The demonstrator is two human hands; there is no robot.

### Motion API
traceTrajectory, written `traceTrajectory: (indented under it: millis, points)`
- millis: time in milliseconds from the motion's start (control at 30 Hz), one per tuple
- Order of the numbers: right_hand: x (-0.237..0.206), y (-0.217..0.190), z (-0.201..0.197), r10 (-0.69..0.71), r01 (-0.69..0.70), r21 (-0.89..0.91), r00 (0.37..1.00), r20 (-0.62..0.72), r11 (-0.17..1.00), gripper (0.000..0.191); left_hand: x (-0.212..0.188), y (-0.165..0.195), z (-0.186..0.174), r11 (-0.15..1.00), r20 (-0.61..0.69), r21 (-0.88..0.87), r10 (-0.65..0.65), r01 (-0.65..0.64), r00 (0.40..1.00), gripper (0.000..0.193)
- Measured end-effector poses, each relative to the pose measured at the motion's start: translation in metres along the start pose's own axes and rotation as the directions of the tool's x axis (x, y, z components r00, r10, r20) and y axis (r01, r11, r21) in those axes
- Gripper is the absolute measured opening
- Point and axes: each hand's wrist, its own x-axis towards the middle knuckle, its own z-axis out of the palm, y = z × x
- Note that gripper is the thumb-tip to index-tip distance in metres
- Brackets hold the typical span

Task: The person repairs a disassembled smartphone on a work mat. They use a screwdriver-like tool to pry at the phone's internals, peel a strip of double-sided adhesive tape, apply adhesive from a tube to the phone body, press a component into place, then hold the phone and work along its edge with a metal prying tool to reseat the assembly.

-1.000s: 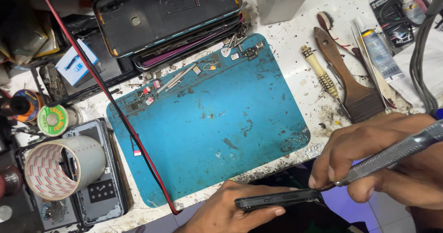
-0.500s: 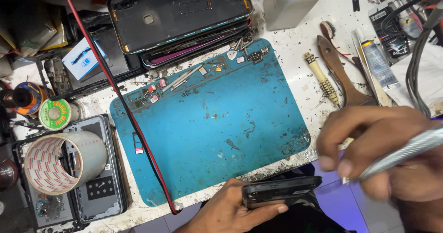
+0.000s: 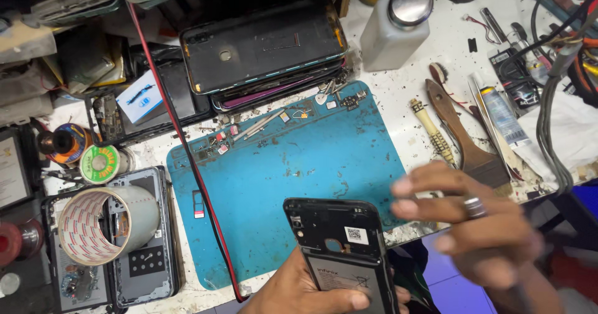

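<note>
Phone [image 3: 339, 245] overhangs mat [image 3: 293, 183] edge, seemingly untouched.

Blue work mat [image 3: 311, 164] lies mid-table, dirty, with small screws and metal bits scattered along its top edge. Red cable [image 3: 187, 158] runs diagonally across its left side. Stack of phone back covers [image 3: 261, 52] sits just above the mat. White plastic bottle with metal cap [image 3: 395, 31] stands to the right of the stack. Wooden-handled brush [image 3: 464, 136] lies right of the mat, beside a small wire brush [image 3: 433, 133] and a glue tube [image 3: 501, 115]. Large tape roll [image 3: 103, 224] rests on an opened phone frame [image 3: 146, 258] at left. Green solder wick spool [image 3: 99, 163] above it. White table [image 3: 398, 96] is stained.
</note>
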Motion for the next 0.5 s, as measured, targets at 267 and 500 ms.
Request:
traceTrajectory:
  millis: [267, 500]
  points:
    - [-0.035, 0.02, -0.002, -0.039, 0.061, -0.231, 0.994, 0.1, 0.971, 0.048, 0.001, -0.004, -0.016, 0.991, 0.059, -0.136, 0.008, 0.0, 0.998, 0.077]
    - [-0.036, 0.038, 0.007, 0.045, -0.057, -0.331, 0.998, -0.044, 0.942, 0.054, -0.005, -0.015, -0.034, 0.991, 0.03, -0.054, -0.122, 0.123, 0.992, 0.081]
